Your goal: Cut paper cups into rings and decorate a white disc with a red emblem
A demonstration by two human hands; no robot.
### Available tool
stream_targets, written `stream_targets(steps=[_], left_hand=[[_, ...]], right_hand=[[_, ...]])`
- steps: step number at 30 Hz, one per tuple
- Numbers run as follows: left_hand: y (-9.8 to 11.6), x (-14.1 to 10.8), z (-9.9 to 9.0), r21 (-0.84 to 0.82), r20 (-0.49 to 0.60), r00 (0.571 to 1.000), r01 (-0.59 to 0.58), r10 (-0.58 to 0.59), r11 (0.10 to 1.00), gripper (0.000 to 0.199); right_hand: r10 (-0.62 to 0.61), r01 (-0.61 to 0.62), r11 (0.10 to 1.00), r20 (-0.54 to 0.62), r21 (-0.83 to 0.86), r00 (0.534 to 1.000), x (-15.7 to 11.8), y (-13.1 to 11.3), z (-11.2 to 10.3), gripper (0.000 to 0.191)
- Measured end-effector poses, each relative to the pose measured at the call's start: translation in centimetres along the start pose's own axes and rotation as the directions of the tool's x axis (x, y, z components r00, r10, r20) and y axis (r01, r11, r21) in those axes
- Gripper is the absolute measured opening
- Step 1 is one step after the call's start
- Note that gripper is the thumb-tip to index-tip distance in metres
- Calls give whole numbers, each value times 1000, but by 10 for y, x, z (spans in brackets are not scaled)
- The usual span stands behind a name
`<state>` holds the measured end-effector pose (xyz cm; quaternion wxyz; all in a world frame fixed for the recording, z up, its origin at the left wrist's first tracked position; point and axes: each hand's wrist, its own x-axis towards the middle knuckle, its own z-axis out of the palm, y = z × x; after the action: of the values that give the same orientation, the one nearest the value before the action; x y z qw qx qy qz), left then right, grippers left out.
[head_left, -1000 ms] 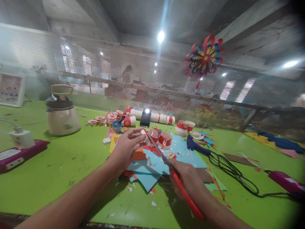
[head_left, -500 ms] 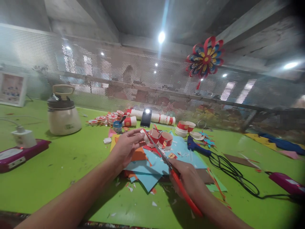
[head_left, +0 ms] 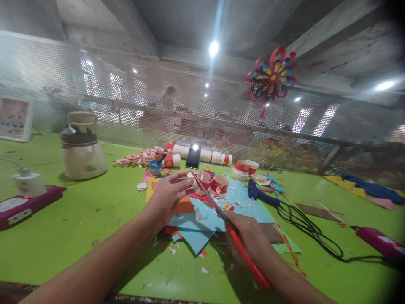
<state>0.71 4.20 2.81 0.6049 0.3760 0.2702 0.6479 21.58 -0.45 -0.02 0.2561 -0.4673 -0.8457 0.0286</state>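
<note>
My right hand (head_left: pixel 248 236) is closed round the red-handled scissors (head_left: pixel 242 249), whose blades point up and left. Between the thumb and fingers of my left hand (head_left: pixel 169 192) is a small red and white paper piece (head_left: pixel 191 177), right at the scissors' tips. Just beyond the blades, red and white paper cup rings (head_left: pixel 219 185) stand on light blue paper sheets (head_left: pixel 199 221). An orange paper (head_left: pixel 185 204) lies beside my left fingers.
A blue glue gun (head_left: pixel 262 195) with a coiled black cable lies right. Behind are a phone (head_left: pixel 193 157), paper tubes (head_left: pixel 209 156) and a blue jar (head_left: pixel 155 167). A kettle-like pot (head_left: pixel 84 154) and a purple power strip (head_left: pixel 30 207) stand left.
The view has shifted very slightly. Both hands keep nearly the same position, with the scissors and the paper piece still held.
</note>
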Motion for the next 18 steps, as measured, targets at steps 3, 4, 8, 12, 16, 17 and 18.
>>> stream_targets(steps=[3,4,8,12,16,17,18], left_hand=[[0,0,0,8,-4,1000,7,-7,1000,20],[0,0,0,11,-7,1000,8,-8,1000,20],[-1,1,-3,30,-18,1000,12,-11,999,25],[-1,3,-7,45,-8,1000,10,-10,999,33],[-2,2,-7,50,9,1000,-9,9,999,33],[-2,2,-6,49,12,1000,-14,13,999,32],[-2,2,-5,48,15,1000,-17,17,999,32]], right_hand=[[11,-11,1000,27,3,1000,0,-1,-1,13],[15,-15,1000,36,8,999,0,-1,-1,14],[40,-40,999,35,14,999,-1,1,0,15],[52,-52,998,30,23,998,0,5,3,16],[51,-53,997,34,47,998,1,5,3,15],[52,-53,997,30,47,998,2,5,3,15],[52,-54,998,27,46,998,2,5,3,15]])
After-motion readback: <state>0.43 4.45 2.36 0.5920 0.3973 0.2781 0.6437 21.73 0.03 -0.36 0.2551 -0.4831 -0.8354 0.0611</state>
